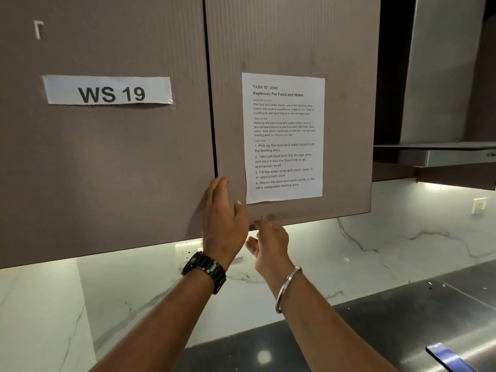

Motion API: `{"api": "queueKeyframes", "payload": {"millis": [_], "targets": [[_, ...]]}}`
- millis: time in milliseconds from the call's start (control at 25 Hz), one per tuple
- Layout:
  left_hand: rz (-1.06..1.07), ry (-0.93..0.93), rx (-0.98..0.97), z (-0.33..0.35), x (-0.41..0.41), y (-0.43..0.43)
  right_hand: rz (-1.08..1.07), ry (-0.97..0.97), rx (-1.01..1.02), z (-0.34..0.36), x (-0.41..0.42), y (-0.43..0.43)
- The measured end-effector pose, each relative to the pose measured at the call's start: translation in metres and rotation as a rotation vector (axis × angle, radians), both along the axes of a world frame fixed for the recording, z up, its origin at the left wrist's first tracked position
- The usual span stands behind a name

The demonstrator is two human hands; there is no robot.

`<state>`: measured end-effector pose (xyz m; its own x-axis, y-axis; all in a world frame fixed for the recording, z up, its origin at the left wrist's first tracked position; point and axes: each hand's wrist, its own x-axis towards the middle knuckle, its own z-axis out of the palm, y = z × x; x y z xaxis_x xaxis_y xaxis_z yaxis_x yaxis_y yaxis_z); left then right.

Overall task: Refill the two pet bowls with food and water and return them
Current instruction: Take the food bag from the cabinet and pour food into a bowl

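No pet bowl or food bag is in view. Two brown wall cabinet doors fill the upper frame. My left hand (224, 218), with a black watch on the wrist, lies flat with fingers apart against the lower left corner of the right cabinet door (292, 41). My right hand (268, 244), with a steel bangle on the wrist, is under that door's bottom edge, fingertips touching the edge, holding nothing. A printed task sheet (284, 138) is taped to this door.
The left cabinet door (107, 162) carries a "WS 19" label (108, 90). A steel range hood (440, 154) juts out at the right. Below are a white marble backsplash (375, 253) with wall sockets and a dark counter (402, 331).
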<state>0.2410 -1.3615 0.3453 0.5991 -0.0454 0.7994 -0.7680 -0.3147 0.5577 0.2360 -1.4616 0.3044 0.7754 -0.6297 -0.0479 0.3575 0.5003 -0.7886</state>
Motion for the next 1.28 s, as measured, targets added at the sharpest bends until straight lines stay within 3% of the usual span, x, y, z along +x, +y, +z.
{"api": "queueKeyframes", "payload": {"millis": [80, 200, 640, 760, 840, 960, 1280], "targets": [[-0.007, 0.015, 0.005, 0.000, 0.000, 0.001, 0.081, -0.065, 0.223, -0.005, 0.002, 0.005], [-0.023, 0.032, -0.005, 0.001, 0.000, 0.003, 0.133, -0.059, 0.317, -0.008, 0.004, 0.013], [-0.062, 0.030, -0.082, 0.006, 0.000, 0.006, 0.187, -0.176, 0.307, -0.009, 0.008, 0.015], [-0.043, 0.135, -0.211, 0.005, -0.038, 0.005, 0.275, -0.213, 0.295, -0.028, -0.035, 0.009], [-0.056, 0.141, -0.195, 0.006, -0.041, 0.006, 0.288, -0.275, 0.288, -0.030, -0.046, 0.009], [-0.104, 0.090, -0.208, 0.007, -0.056, 0.005, 0.294, -0.312, 0.323, -0.028, -0.068, 0.010], [-0.129, -0.045, -0.222, -0.002, -0.192, -0.035, 0.400, -0.400, 0.354, -0.040, -0.193, -0.036]]}}
